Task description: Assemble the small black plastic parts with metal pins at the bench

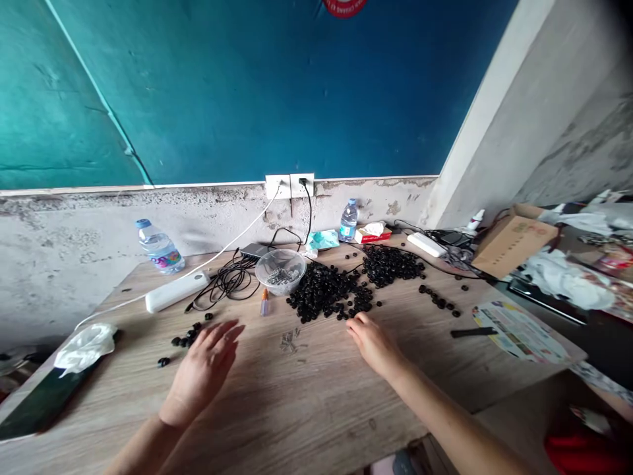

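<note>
My left hand (210, 363) hovers over or rests on the wooden table at the left, fingers stretched out and slightly apart. Just beyond it lie several small round black parts (186, 338). My right hand (374, 344) is at the near edge of a large heap of the same black parts (324, 290). Its fingers are bent and pressed together; anything between the fingertips is hidden. Between the hands lies a small group of thin metal pins (287, 341). Behind them are a small orange-capped tube (265, 303) and a clear plastic bowl (261, 269) with metal pieces inside.
A second black heap (390, 265) lies farther right. Water bottles (161, 249) (349, 221), a white power strip (178, 290), coiled black cable (232, 280) and a tissue box (373, 233) line the back. At right are a printed sheet (519, 333) and cardboard box (514, 241).
</note>
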Tool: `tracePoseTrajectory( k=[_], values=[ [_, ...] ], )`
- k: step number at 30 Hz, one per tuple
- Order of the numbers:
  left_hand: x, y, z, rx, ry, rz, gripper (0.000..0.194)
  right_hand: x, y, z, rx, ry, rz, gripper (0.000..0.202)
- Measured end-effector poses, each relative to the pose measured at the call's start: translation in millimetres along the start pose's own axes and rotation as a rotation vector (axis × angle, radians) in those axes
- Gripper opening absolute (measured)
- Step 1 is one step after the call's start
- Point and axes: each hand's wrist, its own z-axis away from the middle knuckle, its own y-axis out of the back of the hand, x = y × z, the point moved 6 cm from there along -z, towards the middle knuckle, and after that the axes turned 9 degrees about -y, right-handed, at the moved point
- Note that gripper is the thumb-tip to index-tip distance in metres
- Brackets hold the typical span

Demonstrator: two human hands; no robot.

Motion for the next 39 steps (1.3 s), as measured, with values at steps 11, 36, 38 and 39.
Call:
tracePoseTrajectory(
  k=[11,36,38,39],
  values=[
    [192,-106.5,55,0.393,1.067,1.976,0.025,-113,31,95,0.235,0.171,-0.494,0.021],
    [150,-80.4,89,0.464,1.139,1.863,0.035,-118,-63,-13,-0.267,0.196,0.186,0.012],
    [149,-81.4,89,0.458,1.148,1.891,0.033,-120,-68,-13,-0.279,0.183,0.157,0.017],
    [149,-81.4,88,0.459,1.151,1.911,0.031,-119,-69,-13,-0.278,0.170,0.130,0.019]
  ],
)
